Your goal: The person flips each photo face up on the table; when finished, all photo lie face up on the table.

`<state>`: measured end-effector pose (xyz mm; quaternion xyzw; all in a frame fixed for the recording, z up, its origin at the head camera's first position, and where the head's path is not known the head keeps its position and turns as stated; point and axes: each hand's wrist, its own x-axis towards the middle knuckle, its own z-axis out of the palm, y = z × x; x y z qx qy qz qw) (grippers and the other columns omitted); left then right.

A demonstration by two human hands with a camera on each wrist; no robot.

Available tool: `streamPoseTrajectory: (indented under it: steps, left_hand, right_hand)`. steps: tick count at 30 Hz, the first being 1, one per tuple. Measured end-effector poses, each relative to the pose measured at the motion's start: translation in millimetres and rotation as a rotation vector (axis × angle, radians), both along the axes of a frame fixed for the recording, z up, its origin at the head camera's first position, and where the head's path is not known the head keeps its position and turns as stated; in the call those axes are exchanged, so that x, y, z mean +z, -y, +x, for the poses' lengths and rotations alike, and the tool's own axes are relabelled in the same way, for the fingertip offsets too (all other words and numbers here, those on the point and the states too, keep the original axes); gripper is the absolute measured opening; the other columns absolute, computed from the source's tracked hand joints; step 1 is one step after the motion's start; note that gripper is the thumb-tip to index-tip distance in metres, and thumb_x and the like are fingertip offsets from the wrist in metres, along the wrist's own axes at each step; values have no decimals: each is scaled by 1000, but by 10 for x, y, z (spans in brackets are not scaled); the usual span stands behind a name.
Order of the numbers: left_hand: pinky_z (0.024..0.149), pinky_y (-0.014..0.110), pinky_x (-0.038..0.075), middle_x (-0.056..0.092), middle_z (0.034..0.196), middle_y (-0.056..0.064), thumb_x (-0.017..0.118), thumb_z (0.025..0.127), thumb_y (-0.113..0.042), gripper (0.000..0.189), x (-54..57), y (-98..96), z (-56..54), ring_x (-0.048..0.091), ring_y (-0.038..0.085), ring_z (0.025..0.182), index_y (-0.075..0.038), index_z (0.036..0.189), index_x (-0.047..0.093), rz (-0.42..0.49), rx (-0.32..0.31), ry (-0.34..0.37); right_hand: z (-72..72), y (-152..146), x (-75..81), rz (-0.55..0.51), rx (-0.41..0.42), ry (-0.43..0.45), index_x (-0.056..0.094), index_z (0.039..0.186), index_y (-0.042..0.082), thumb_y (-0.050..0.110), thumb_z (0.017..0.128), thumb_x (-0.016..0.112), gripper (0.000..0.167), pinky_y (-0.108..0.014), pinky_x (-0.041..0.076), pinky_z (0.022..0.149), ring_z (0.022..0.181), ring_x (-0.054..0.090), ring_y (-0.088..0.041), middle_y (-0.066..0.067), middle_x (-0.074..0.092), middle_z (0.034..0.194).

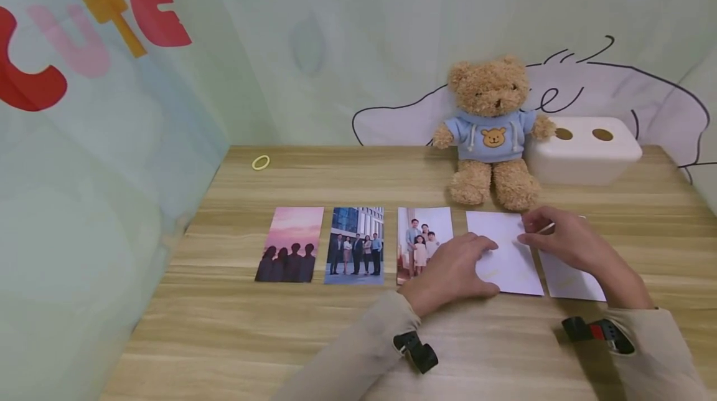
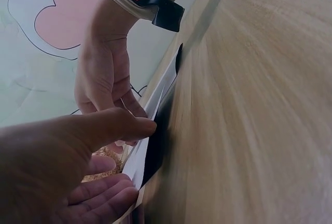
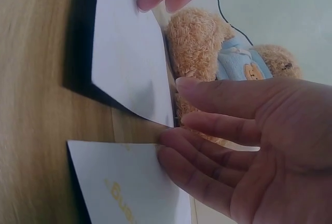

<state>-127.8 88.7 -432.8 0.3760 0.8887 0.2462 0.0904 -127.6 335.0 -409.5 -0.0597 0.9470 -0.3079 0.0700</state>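
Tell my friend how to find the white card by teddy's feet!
Look for the teddy bear in blue on the wooden table. In the row in front of it, the white card is fourth of five, counting from the left. It shows white, unlike the family photo on its left; the other white card is last.

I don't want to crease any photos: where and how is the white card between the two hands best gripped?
Probably at the near short edge of the white card, pinched above and below from the person's side: in the right wrist view a dark band shows along it, so it seems raised off the table. The far edge lies near the teddy bear's feet, leaving less room.
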Motion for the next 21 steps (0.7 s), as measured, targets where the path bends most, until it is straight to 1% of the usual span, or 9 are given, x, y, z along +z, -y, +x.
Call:
streamPoseTrajectory:
  steps: [4, 8, 10, 15, 18, 21]
  left_hand:
    - [96, 14, 45, 69, 131, -2, 88, 85, -38, 64, 4, 14, -10, 62, 4, 114, -13, 140, 66, 20, -5, 15]
    - [91, 13, 45, 69, 129, -2, 86, 86, -37, 61, 18, 27, -16, 62, 3, 108, -12, 139, 67, 36, -13, 25]
    - [88, 12, 45, 70, 127, -1, 86, 86, -36, 60, 24, 32, -19, 62, 2, 105, -11, 138, 67, 49, -15, 39]
    - [84, 11, 44, 70, 124, -2, 86, 87, -35, 58, 19, 40, -31, 61, 1, 102, -11, 137, 68, 71, -16, 71]
    - [84, 11, 44, 70, 124, -1, 86, 87, -35, 58, 5, 46, -38, 62, 1, 102, -11, 136, 68, 81, -18, 72]
    - [84, 11, 43, 70, 123, -1, 86, 86, -34, 57, -8, 53, -49, 62, 2, 101, -10, 135, 69, 93, -24, 58]
  right_hand:
    - [11, -1, 17, -6, -11, 15, 69, 115, -8, 16, 96, 80, 33, -37, 53, 66, 89, 72, -32, -19, 74, 100]
    - [22, 2, 24, -34, -27, 57, 67, 116, -10, 15, 97, 79, 33, -35, 54, 62, 79, 72, -24, -20, 74, 98]
    - [27, 5, 25, -50, -35, 82, 66, 117, -11, 14, 97, 78, 34, -35, 56, 62, 77, 73, -24, -21, 73, 98]
    - [32, 10, 27, -69, -47, 123, 64, 119, -13, 14, 98, 77, 36, -37, 59, 63, 77, 74, -25, -24, 73, 100]
    - [27, 7, 25, -67, -47, 136, 63, 120, -14, 14, 99, 76, 38, -38, 60, 64, 76, 74, -25, -23, 73, 99]
    - [18, 0, 23, -60, -45, 149, 62, 122, -15, 14, 99, 75, 39, -39, 60, 64, 76, 73, -24, -21, 73, 97]
